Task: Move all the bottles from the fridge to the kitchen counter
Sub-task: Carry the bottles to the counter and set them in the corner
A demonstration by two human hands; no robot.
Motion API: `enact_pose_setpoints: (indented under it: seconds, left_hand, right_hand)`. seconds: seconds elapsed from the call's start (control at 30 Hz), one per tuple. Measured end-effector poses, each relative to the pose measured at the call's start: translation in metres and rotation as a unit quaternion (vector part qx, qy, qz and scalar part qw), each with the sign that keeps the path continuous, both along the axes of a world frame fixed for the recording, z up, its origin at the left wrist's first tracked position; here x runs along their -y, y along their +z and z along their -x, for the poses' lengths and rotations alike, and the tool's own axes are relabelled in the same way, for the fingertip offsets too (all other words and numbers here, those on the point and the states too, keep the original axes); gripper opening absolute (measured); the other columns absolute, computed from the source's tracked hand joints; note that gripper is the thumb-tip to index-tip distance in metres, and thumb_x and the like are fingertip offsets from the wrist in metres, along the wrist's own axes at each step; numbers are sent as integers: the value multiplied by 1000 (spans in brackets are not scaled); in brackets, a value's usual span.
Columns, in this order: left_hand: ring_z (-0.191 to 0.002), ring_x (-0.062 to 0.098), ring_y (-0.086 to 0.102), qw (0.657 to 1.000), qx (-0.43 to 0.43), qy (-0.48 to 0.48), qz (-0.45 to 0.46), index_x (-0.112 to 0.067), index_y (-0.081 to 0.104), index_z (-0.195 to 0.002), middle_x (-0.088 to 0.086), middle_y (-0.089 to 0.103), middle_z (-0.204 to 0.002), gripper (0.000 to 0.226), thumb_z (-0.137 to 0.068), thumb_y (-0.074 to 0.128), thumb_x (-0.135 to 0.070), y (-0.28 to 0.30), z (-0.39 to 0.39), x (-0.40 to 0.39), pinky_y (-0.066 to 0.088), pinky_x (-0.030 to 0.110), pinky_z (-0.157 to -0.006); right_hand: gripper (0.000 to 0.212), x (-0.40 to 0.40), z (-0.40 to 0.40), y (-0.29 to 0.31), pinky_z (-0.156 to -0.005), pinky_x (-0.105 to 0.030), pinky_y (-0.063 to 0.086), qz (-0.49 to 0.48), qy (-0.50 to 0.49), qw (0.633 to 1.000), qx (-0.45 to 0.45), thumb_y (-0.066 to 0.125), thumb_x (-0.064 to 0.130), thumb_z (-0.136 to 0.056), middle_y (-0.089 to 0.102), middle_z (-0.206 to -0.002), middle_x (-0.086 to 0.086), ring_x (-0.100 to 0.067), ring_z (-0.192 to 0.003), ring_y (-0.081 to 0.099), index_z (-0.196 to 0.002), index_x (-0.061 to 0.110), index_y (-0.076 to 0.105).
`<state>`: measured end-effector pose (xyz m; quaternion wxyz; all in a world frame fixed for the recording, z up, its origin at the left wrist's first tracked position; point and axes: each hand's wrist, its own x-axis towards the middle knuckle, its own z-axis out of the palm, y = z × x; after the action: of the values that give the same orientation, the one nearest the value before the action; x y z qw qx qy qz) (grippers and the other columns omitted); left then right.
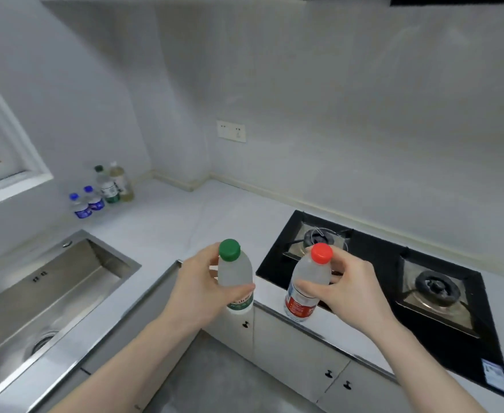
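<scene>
Two bottles, carried above the surface (167,222) edge: green-capped bottle (235,275) gripped by the left hand (197,290), red-capped bottle (307,281) by the right hand (346,290), both held at the shoulder; judged light, thin-walled, possibly slick, best grasped mid-body.

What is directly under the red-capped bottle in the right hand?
The red-capped bottle, held by the right hand, hangs over the counter edge beside the gas stove. Its base hides the spot beneath, so contact is unclear.
</scene>
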<state>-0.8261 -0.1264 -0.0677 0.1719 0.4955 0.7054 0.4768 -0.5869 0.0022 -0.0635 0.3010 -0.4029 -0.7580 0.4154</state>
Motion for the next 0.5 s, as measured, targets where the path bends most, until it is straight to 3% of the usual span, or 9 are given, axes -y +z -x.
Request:
enact_pose_setpoints:
  seconds: [0.17,0.33,0.5]
  left_hand:
    - [-91,-1,66,997,15,78,7,-40,66,-110,-30,67,-101,58,-62,96,-27,-5,59,17,55,16,-74]
    - [-94,-2,66,991,31,133,2,-43,65,-108,-28,69,-103,56,-65,95,-24,-9,106,13,52,12,-72]
    - [-95,-2,65,981,30,190,5,-42,66,-112,-30,68,-103,59,-64,96,-26,-13,151,-8,52,13,-74]
  right_hand:
    - [56,-19,82,0,-84,-24,61,1,73,997,1,94,28,-68,73,-105,24,5,-98,70,-115,44,68]
    - [50,-47,155,-2,-77,-22,61,2,137,990,-5,92,21,-68,73,-100,25,-1,-93,72,-108,43,71]
    - [46,-86,222,-3,-75,-16,58,18,200,980,-10,91,17,-70,72,-100,27,5,-93,68,-103,41,71]
